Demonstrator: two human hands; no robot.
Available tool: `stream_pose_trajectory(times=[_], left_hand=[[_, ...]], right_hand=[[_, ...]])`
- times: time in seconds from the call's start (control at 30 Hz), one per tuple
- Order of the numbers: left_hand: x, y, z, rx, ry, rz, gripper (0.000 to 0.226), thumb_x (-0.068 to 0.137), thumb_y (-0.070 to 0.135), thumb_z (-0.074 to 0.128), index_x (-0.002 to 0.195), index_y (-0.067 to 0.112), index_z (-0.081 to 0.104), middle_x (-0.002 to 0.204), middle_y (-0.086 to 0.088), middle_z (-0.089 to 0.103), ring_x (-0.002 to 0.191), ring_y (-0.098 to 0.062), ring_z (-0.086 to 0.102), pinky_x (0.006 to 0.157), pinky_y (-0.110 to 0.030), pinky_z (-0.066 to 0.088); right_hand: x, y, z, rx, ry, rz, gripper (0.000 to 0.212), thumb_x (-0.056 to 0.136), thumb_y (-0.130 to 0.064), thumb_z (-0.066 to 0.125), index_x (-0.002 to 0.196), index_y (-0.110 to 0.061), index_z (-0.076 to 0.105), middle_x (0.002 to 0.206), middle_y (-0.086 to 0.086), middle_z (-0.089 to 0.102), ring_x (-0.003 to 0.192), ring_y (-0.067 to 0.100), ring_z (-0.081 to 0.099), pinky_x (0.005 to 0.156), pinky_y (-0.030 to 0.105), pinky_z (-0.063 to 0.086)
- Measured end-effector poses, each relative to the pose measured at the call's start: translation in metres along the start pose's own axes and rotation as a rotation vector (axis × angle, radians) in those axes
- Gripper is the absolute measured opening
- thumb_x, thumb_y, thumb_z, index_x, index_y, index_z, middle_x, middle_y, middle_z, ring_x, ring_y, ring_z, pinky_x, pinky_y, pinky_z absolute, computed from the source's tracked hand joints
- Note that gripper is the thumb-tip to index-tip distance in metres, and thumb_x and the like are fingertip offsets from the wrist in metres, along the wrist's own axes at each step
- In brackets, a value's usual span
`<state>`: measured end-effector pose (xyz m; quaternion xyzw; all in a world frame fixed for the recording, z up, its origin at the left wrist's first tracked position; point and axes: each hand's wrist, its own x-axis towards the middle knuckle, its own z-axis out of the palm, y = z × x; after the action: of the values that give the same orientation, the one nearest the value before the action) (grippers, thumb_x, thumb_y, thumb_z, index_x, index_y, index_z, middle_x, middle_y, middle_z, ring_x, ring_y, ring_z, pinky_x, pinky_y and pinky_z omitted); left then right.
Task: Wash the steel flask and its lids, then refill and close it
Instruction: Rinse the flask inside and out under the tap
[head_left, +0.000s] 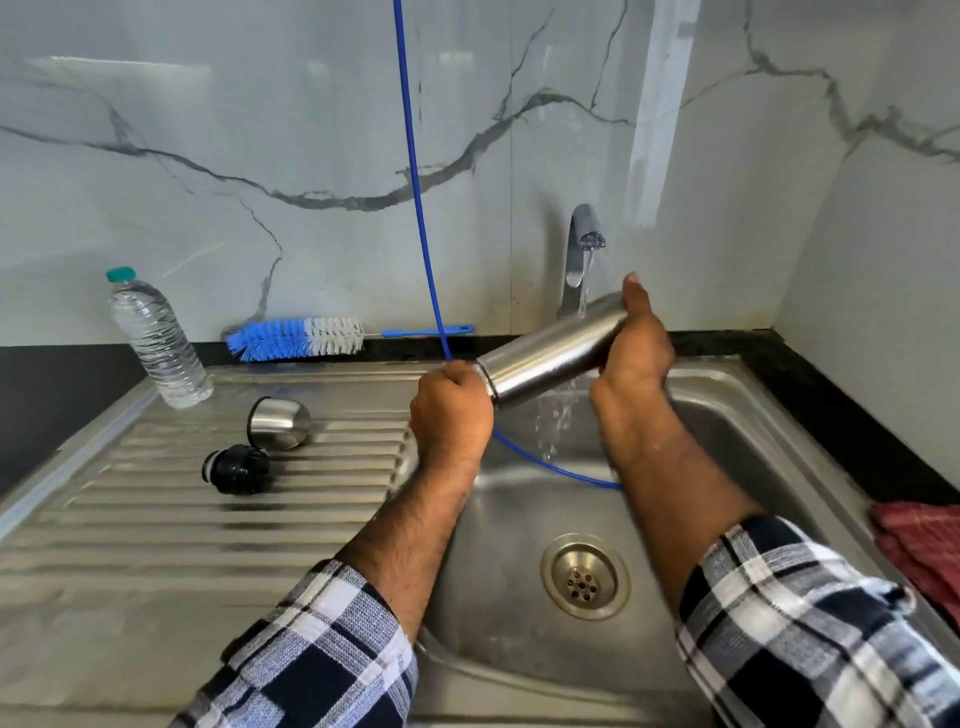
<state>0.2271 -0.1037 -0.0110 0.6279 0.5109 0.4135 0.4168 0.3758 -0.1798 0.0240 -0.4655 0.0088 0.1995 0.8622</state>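
I hold the steel flask (550, 358) nearly level over the sink basin (498, 519), its far end tilted up under the running tap (579, 254). My right hand (636, 338) grips that far end, and water runs off below it. My left hand (451, 410) is curled round the flask's mouth end and hides the opening. The steel cup lid (279, 422) lies on its side on the ribbed drainboard (208, 519). The black inner stopper (236, 469) lies just in front of it.
A blue and white bottle brush (296, 339) lies along the back wall. A plastic water bottle (156, 343) stands at the drainboard's back left. A thin blue tube (415, 182) hangs down into the basin behind my left hand. A red cloth (924, 540) lies on the right counter.
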Motion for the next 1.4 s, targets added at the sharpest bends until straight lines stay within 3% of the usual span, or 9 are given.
stream_pose_trajectory(times=[0.1,0.27,0.53,0.67,0.77,0.87,1.07,1.3,1.4], left_hand=[[-0.003,-0.001,0.002,-0.307,-0.205,-0.389,0.035,0.102,0.034,0.04,0.106,0.011,0.067,0.082,-0.01,0.067,0.056,-0.021,0.059,0.038,-0.021,0.039],[-0.006,-0.007,-0.01,-0.3,-0.377,-0.496,0.029,0.101,0.022,0.039,0.104,0.009,0.065,0.072,-0.008,0.056,0.042,-0.012,0.043,0.04,-0.012,0.023],[-0.007,-0.031,0.01,-0.154,-0.596,-0.543,0.045,0.105,0.035,0.038,0.114,0.007,0.071,0.066,-0.014,0.066,0.041,-0.017,0.05,0.037,-0.017,0.037],[-0.006,-0.042,0.018,0.133,-0.562,-0.088,0.075,0.099,0.079,0.036,0.107,0.014,0.074,0.095,-0.007,0.077,0.086,-0.027,0.077,0.078,-0.041,0.064],[-0.016,-0.035,0.015,0.127,-0.77,0.118,0.061,0.094,0.075,0.054,0.129,0.026,0.066,0.111,-0.001,0.075,0.101,-0.02,0.073,0.092,-0.039,0.062],[-0.015,-0.037,0.018,0.222,-0.823,0.252,0.09,0.067,0.061,0.093,0.139,0.027,0.052,0.121,0.007,0.068,0.107,-0.011,0.067,0.089,-0.031,0.059],[-0.01,-0.034,0.014,0.024,-0.894,0.068,0.078,0.053,0.023,0.102,0.123,0.019,0.066,0.107,-0.001,0.078,0.1,-0.019,0.075,0.092,-0.039,0.064],[-0.006,-0.042,0.001,-0.046,-1.067,-0.1,0.091,0.048,0.013,0.099,0.131,0.012,0.062,0.118,-0.017,0.076,0.114,-0.036,0.073,0.103,-0.054,0.058],[-0.008,-0.039,0.003,0.079,-0.986,-0.056,0.092,0.045,0.016,0.1,0.128,0.016,0.062,0.115,-0.01,0.076,0.109,-0.029,0.073,0.1,-0.051,0.06]], right_hand=[[-0.013,-0.008,0.0,0.203,-0.145,0.05,0.045,0.085,-0.044,0.083,0.12,-0.018,0.073,0.109,0.011,0.081,0.099,0.031,0.079,0.088,0.049,0.064],[-0.005,-0.006,-0.021,0.289,-0.164,0.14,0.028,0.096,-0.03,0.059,0.11,-0.011,0.073,0.099,0.013,0.076,0.105,0.034,0.073,0.103,0.054,0.057],[-0.013,-0.016,-0.027,0.226,-0.297,0.213,0.042,0.083,-0.035,0.067,0.115,-0.008,0.073,0.109,0.021,0.074,0.101,0.038,0.073,0.107,0.058,0.052],[-0.01,-0.012,-0.024,0.068,-0.153,0.23,0.038,0.084,-0.036,0.069,0.108,-0.007,0.076,0.102,0.017,0.078,0.092,0.035,0.075,0.099,0.052,0.058],[-0.005,-0.012,-0.022,-0.051,-0.134,0.298,0.049,0.08,-0.04,0.072,0.118,-0.009,0.077,0.109,0.018,0.08,0.102,0.037,0.076,0.095,0.052,0.058],[-0.003,-0.011,-0.017,-0.18,-0.156,0.291,0.047,0.08,-0.038,0.073,0.118,-0.011,0.077,0.111,0.018,0.08,0.102,0.037,0.077,0.092,0.052,0.06],[-0.021,-0.016,-0.006,-0.222,-0.413,0.155,0.046,0.079,-0.021,0.075,0.121,-0.002,0.073,0.116,0.023,0.077,0.112,0.04,0.075,0.096,0.051,0.06],[-0.024,-0.015,-0.027,-0.117,-0.677,0.28,0.069,0.08,-0.018,0.066,0.143,0.01,0.057,0.141,0.032,0.062,0.133,0.046,0.06,0.113,0.057,0.047],[-0.019,-0.018,-0.03,-0.168,-0.669,0.303,0.052,0.08,-0.007,0.071,0.131,0.005,0.067,0.131,0.029,0.069,0.131,0.044,0.063,0.11,0.057,0.051]])
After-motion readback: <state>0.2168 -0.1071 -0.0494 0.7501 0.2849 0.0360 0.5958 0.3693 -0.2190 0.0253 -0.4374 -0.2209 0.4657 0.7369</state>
